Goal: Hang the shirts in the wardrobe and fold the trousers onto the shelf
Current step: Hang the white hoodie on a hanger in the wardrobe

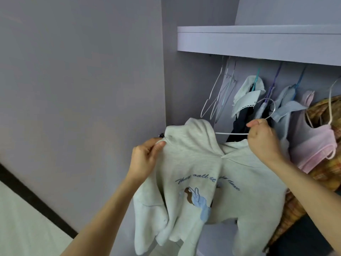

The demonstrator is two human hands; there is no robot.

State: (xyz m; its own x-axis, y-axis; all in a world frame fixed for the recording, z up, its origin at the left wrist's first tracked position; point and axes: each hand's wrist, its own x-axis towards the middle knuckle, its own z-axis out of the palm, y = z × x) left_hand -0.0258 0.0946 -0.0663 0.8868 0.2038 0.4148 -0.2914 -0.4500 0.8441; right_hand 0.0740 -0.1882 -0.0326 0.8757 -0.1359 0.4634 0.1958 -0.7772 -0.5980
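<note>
A person fits a pale grey hoodie (201,174) onto a white wire hanger (231,133) before the open wardrobe (258,45). The left hand (147,156) pinches the hoodie's left shoulder; the right hand (262,139) clamps the hanger's neck. The next move likely calls for seating the right shoulder, then lifting the hook to the rail among the hung clothes (311,137).

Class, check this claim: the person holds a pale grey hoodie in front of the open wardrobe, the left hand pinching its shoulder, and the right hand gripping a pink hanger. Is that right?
One detail is wrong: the hanger in the right hand is white, not pink, as the head view shows. The rest stands: the left hand pinches the shoulder of the pale grey hoodie in front of the open wardrobe.
</note>
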